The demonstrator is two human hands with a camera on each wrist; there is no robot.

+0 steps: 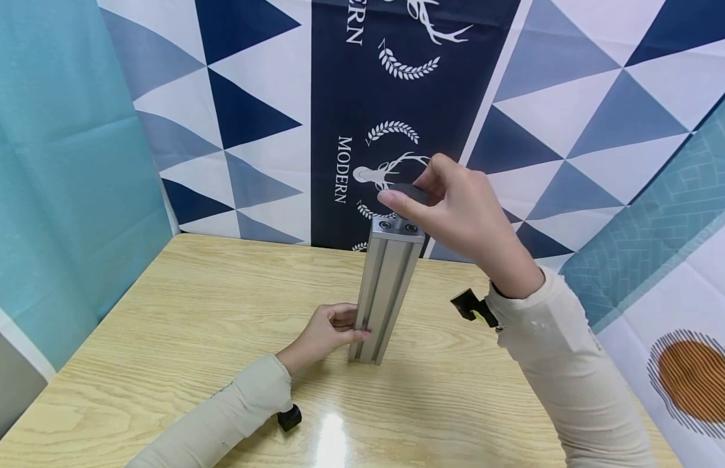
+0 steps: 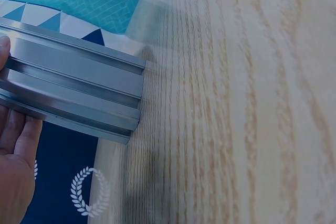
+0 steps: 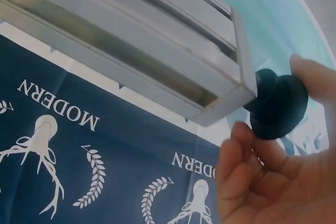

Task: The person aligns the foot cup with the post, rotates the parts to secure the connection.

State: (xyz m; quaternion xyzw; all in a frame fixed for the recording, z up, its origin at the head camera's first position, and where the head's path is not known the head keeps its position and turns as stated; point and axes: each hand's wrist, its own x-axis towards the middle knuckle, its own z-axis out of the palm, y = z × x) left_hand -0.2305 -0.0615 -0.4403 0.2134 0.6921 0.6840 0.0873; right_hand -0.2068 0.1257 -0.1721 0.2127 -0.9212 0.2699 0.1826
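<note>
Far left, teal curtain [image 1: 64, 175] hangs beside the table [image 1: 181, 338]. Left hand [image 1: 326, 335] grasps the profile [image 1: 388, 279] near its foot, thumb across the near face, fingers round the left side; a low hold, probably to keep it from tipping or twisting. Profile stands on end, leaning slightly, mid-table; its lower end appears to rest on the wood. Upright placing presumably puts the end plate [image 1: 398, 233] on top, within reach; two bolts [image 1: 385, 225] show there. Above the plate, on a short stem, the dark knob [image 1: 410, 191]. Right hand [image 1: 461, 205] pinches its rim between thumb and fingers, a grip that would suit turning; whether the stem is threaded, cannot tell. Far right, printed cloth [image 1: 696, 377].
</note>
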